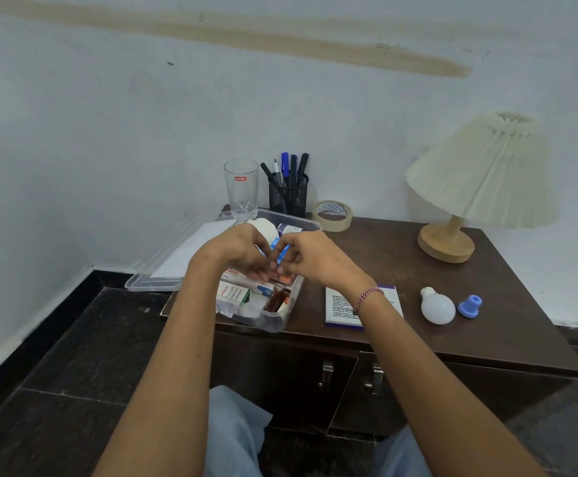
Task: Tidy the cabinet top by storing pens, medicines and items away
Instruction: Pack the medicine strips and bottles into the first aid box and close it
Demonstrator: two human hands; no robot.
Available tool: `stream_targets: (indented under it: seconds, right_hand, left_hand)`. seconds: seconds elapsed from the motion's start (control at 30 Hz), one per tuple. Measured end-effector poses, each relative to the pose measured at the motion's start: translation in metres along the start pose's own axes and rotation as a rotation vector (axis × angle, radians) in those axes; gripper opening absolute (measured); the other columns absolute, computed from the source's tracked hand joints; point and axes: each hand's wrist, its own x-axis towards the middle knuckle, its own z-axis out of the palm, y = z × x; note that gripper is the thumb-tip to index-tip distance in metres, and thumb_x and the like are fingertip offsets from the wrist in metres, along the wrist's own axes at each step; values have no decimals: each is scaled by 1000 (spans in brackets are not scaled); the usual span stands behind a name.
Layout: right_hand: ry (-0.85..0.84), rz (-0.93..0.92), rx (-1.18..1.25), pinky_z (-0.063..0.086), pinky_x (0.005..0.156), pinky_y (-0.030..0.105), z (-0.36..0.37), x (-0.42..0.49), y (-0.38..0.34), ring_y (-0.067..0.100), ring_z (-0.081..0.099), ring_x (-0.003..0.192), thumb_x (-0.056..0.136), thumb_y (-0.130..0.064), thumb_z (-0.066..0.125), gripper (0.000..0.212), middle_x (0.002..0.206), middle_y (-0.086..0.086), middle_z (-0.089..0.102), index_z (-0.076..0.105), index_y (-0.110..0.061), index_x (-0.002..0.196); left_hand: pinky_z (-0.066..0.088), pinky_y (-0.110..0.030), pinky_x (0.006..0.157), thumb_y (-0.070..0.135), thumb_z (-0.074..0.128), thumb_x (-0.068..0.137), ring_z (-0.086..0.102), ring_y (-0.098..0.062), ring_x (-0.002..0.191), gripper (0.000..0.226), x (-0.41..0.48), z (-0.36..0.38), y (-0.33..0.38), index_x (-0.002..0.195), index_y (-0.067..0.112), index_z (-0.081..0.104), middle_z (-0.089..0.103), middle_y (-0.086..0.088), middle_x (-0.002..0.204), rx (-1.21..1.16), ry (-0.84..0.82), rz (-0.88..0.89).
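A clear plastic box [277, 321] stands on the left part of the dark cabinet top [401, 263], filled with medicine packets, a white tube and a brown bottle [278, 300]. Above the box my left hand [237, 253] and my right hand [310, 258] meet, fingers curled, both pinching a small blue-and-white packet [278, 253] between them. Much of the packet is hidden by my fingers. A black mesh pen holder [288, 197] with several pens stands at the back. A white-and-purple medicine carton [341, 306] lies under my right wrist.
The box's clear lid [177, 259] leans off the cabinet's left edge against the wall. An empty glass [241, 187], a tape roll [332, 215], a lamp [480, 180], a white bulb [437, 306] and a blue cap [470, 306] stand on top. Cabinet doors [349, 376] are below.
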Motion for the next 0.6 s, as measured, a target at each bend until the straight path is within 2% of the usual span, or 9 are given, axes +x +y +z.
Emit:
stream_targets:
  seconds: [0.07, 0.1, 0.17, 0.23, 0.33, 0.47, 0.57, 0.6]
  right_hand:
    - [40, 12, 40, 56, 80, 35, 0, 1, 0, 16, 66, 78, 82, -6, 67, 20, 90, 6, 73, 68, -17, 99]
    - [60, 17, 59, 56, 79, 35, 0, 2, -1, 18, 67, 80, 83, -7, 67, 19, 91, 6, 72, 68, -17, 99]
    - [96, 15, 78, 55, 76, 28, 1, 4, -2, 16, 66, 81, 85, -10, 66, 17, 94, 6, 72, 68, -16, 101]
    - [131, 2, 98, 51, 72, 21, 3, 8, -4, 11, 63, 78, 87, -9, 64, 17, 93, 5, 72, 67, -16, 101]
    - [187, -11, 137, 47, 72, 13, 6, 22, -11, 5, 61, 77, 88, -5, 60, 18, 93, 5, 73, 68, -15, 100]
    - [203, -87, 120, 51, 87, 20, 12, 58, -30, 11, 66, 91, 90, -5, 59, 18, 102, 6, 72, 69, -10, 104]
    - [141, -164, 6, 50, 91, 24, 20, 99, -45, 15, 65, 96, 91, -4, 54, 22, 105, 6, 71, 70, -10, 106]
    - [106, -183, -51, 51, 92, 27, 23, 111, -48, 18, 65, 97, 91, -3, 52, 24, 106, 8, 71, 70, -10, 107]
  left_hand:
    - [54, -17, 47, -1, 68, 82, 66, -10, 46, 6, 1, -4, -4, 83, 5, 67, 69, -8, 61, -8, 120, 2]
    - [57, -20, 51, -1, 69, 81, 68, -13, 50, 5, 2, -8, -7, 81, 4, 69, 69, -7, 59, 1, 212, 5]
    - [60, -32, 72, -2, 69, 79, 72, -22, 69, 8, 3, -15, -17, 83, 2, 74, 72, -13, 71, 33, 404, 1]
    - [57, -38, 82, -3, 68, 76, 71, -27, 80, 12, 3, -24, -29, 82, 4, 75, 73, -15, 79, 52, 568, -33]
    - [56, -38, 82, 0, 64, 79, 70, -30, 83, 12, 2, -37, -46, 86, 2, 74, 72, -17, 84, 20, 751, -114]
    - [46, -32, 70, -2, 60, 83, 64, -34, 93, 15, 0, -51, -68, 92, 2, 72, 70, -17, 95, -13, 928, -199]
    - [43, -30, 67, -8, 58, 83, 62, -32, 87, 18, -2, -61, -85, 77, 7, 66, 63, -10, 80, -21, 965, -270]
    - [43, -30, 67, -8, 57, 84, 61, -31, 87, 18, -1, -62, -89, 78, 7, 65, 62, -10, 80, -23, 971, -292]
